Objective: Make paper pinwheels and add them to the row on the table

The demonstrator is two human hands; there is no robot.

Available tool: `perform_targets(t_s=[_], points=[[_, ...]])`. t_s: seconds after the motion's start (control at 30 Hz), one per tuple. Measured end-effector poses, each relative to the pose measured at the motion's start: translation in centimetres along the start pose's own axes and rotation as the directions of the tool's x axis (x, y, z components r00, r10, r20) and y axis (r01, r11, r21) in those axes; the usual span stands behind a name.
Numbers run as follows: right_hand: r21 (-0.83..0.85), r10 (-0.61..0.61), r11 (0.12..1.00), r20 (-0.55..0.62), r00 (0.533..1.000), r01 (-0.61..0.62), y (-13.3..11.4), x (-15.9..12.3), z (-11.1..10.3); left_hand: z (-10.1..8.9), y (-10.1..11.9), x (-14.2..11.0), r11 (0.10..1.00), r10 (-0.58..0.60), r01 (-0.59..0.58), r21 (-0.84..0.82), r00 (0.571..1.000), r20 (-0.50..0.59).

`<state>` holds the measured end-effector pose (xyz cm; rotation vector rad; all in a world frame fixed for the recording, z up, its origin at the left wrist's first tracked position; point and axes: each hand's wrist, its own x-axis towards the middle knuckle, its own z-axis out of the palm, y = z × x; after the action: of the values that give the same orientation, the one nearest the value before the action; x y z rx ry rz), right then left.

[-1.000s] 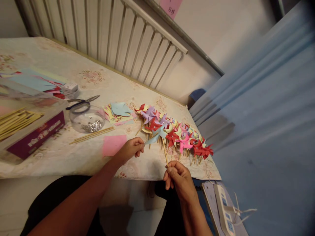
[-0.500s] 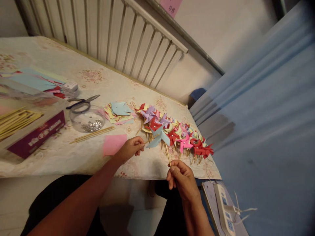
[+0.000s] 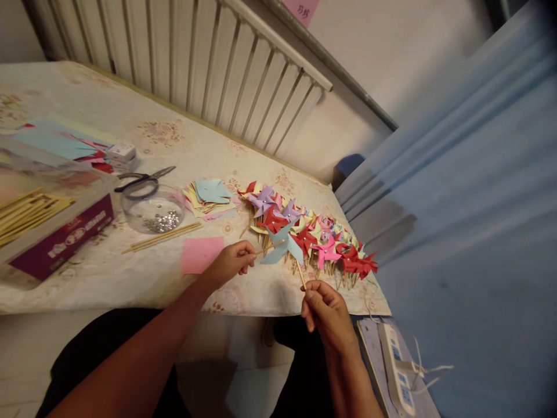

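Note:
My right hand (image 3: 326, 310) pinches the lower end of a thin wooden stick that carries a light blue paper pinwheel (image 3: 282, 248). My left hand (image 3: 232, 262) is closed just left of the pinwheel, its fingertips close to a second thin stick (image 3: 266, 249) that points at the blue vanes; whether it grips that stick I cannot make out. Behind the blue pinwheel lies a row of finished pinwheels (image 3: 313, 235) in red, pink, purple and yellow on the patterned tablecloth (image 3: 130, 267).
A pink paper square (image 3: 201, 254) lies by my left hand. Further left are loose sticks (image 3: 163, 237), a clear bowl of small metal pins (image 3: 153, 210), scissors (image 3: 143, 177), cut paper squares (image 3: 211, 196) and a box of sticks (image 3: 52, 223). A power strip (image 3: 395, 371) lies at lower right.
The blue pinwheel has shifted right and down towards the row, and my right hand moved right with its stick. My left hand stayed in place.

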<state>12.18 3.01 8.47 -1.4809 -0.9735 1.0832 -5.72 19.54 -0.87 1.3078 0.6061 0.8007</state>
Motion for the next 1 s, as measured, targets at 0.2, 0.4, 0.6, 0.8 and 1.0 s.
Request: perform_targets(t_s=[0.2,0.4,0.6,0.8,1.0], points=[[-0.008,-0.005,1.0,0.004,1.0,0.005,-0.03,0.15,-0.12,-0.08,-0.31,0.02,0.999,-0.006,0.006,0.051,1.0,0.004],[-0.015,-0.018,1.0,-0.017,1.0,0.017,-0.17,0.03,-0.27,-0.08,-0.28,0.08,0.998,-0.018,0.019,0.064,1.0,-0.008],[0.001,-0.019,1.0,-0.036,0.999,0.019,-0.01,0.12,-0.35,0.11,-0.02,0.01,0.998,-0.03,0.03,0.048,0.999,-0.011],[-0.01,-0.008,1.0,-0.005,1.0,0.008,0.46,0.25,0.0,0.12,-0.13,0.01,0.999,-0.023,0.023,0.036,1.0,-0.01],[-0.015,-0.008,1.0,0.016,1.0,0.008,0.52,0.15,0.12,0.14,-0.03,0.0,0.999,-0.024,0.025,0.042,0.999,-0.03]])
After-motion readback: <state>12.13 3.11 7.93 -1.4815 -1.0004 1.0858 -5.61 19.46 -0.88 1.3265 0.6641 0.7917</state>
